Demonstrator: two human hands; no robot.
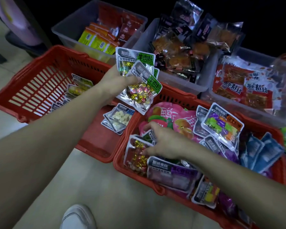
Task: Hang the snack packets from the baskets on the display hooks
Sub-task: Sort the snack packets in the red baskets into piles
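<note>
My left hand (113, 83) grips a small bunch of green-labelled candy packets (139, 80), held up above the gap between the red baskets. My right hand (163, 144) reaches down into the right red basket (119, 156) and its fingers pinch the edge of another candy packet (137, 154) with gold and red sweets inside. That basket is full of mixed packets: pink fruit bags (165, 118), purple ones, blue ones. No display hooks are in view.
A left red basket (28, 90) holds a few packets along its side. A middle red basket (97, 141) holds white-candy packets (119, 118). Clear bins (68, 27) of snacks stand behind. My shoe (78, 217) is on the pale floor.
</note>
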